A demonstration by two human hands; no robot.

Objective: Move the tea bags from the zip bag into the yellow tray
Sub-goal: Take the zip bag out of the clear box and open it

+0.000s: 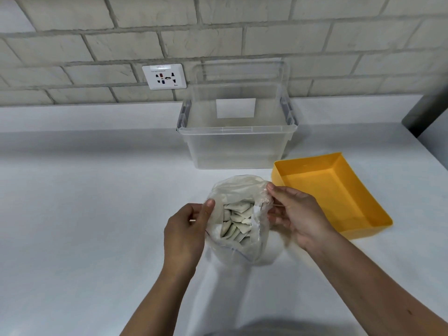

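The left hand point(186, 229) pinches the zip bag point(242, 187) at its 9 o'clock rim; the bag sits mouth-up on the white counter point(97, 214) (tea bags point(236, 221) heaped inside); the right hand point(294, 214) pinches the 3 o'clock rim; the yellow tray point(322, 190) lies near, at the bag's 2 o'clock

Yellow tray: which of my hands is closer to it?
Right. The right hand pinches the rim of the zip bag on the side facing the yellow tray, close to it. The left hand pinches the opposite rim, with the bag between it and the tray.
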